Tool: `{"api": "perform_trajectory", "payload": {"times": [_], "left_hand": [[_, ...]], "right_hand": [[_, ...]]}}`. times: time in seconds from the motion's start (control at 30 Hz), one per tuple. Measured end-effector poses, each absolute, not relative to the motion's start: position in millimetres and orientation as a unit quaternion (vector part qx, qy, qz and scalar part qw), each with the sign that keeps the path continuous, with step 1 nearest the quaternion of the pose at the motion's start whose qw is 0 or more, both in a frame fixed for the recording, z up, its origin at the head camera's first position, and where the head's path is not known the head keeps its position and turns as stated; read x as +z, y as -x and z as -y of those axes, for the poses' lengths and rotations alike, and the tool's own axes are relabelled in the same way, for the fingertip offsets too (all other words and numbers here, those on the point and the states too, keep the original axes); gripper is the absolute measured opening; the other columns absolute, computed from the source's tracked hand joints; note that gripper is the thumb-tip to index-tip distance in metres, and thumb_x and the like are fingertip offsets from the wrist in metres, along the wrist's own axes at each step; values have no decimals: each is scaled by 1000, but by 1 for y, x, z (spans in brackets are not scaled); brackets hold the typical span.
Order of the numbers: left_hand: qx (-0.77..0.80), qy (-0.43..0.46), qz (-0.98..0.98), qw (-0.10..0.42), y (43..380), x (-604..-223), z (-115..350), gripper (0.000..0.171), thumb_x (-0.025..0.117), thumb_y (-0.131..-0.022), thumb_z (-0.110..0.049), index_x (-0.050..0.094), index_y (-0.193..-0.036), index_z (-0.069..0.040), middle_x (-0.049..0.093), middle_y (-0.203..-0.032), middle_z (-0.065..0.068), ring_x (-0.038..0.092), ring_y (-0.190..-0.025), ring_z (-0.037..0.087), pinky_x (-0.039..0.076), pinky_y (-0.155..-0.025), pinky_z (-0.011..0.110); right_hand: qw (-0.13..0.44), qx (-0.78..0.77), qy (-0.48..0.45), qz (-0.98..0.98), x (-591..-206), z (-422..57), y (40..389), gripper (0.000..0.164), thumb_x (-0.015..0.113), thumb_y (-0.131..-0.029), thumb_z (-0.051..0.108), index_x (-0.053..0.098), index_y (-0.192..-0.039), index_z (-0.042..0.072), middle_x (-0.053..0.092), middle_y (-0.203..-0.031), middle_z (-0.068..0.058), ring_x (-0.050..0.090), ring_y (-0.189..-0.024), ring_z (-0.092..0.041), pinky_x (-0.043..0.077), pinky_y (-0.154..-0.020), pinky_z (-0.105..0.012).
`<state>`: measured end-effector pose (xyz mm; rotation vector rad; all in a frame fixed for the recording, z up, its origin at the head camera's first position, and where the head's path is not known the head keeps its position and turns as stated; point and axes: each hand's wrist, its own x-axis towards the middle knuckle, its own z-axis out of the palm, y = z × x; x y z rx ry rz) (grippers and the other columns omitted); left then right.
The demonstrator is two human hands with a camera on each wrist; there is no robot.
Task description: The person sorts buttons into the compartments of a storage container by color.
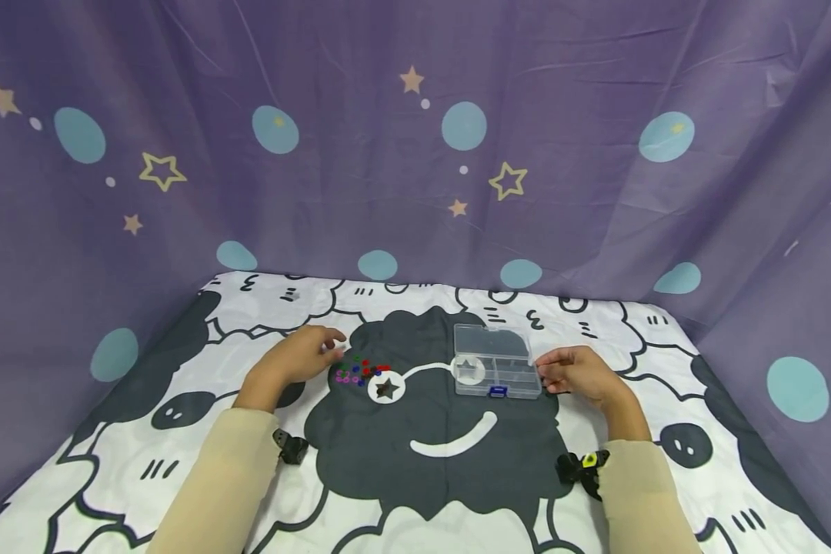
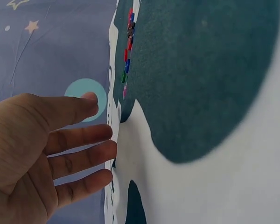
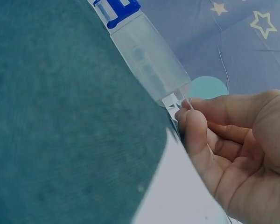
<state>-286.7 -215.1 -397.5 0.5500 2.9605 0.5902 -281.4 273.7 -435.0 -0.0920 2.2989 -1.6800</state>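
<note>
A clear compartment box (image 1: pixel 519 377) with a blue latch (image 1: pixel 498 392) lies on the cloth, its lid (image 1: pixel 488 340) raised at the back. At its right end, my right hand (image 1: pixel 575 373) pinches a thin clear plastic piece (image 3: pixel 185 99) between thumb and forefinger; I cannot tell whether this is part of the box. My left hand (image 1: pixel 301 354) hovers by a scatter of small pink, green, blue and red ring-like pieces (image 1: pixel 347 378). Its fingers (image 2: pixel 81 157) are spread, holding nothing, and the coloured pieces (image 2: pixel 127 65) show beyond them in the left wrist view.
A cloth (image 1: pixel 402 477) with a dark-grey and white cartoon print covers the table. Purple curtains (image 1: pixel 388 154) with stars and dots enclose the back and sides. Black wrist mounts (image 1: pixel 291 446) hang by both sleeves, close over the cloth.
</note>
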Motion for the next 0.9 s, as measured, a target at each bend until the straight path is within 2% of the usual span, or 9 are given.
{"api": "perform_trajectory", "payload": {"times": [0.17,0.37,0.47,0.9], "left_hand": [[192,-195,-961,39,288,-396,217,28,70,-97,-16,71,-122,-2,70,-102,10,65,-88,22,53,-81,46],[201,-214,-955,43,290,-394,221,3,73,-94,-10,74,-94,-8,67,-82,0,60,-75,16,50,-73,40],[209,-212,-953,52,291,-394,220,8,74,-93,-9,72,-86,-11,66,-76,-4,56,-71,13,48,-71,36],[212,-254,-941,67,296,-400,221,4,79,-89,-9,76,-87,-11,69,-78,-5,57,-72,10,50,-71,35]], "right_hand": [[147,-593,37,-791,-437,-277,283,25,60,-98,-2,61,-118,-17,68,-89,-6,66,-72,-13,59,-69,-28],[148,-598,36,-787,-438,-277,282,25,61,-98,-2,61,-118,-17,68,-90,-6,67,-73,-13,59,-69,-29],[147,-597,36,-788,-438,-277,282,25,61,-98,-2,61,-119,-17,68,-91,-6,67,-74,-13,59,-70,-29],[142,-591,28,-794,-441,-278,285,23,62,-98,-3,63,-117,-15,68,-90,-6,67,-74,-13,59,-70,-29]]}}
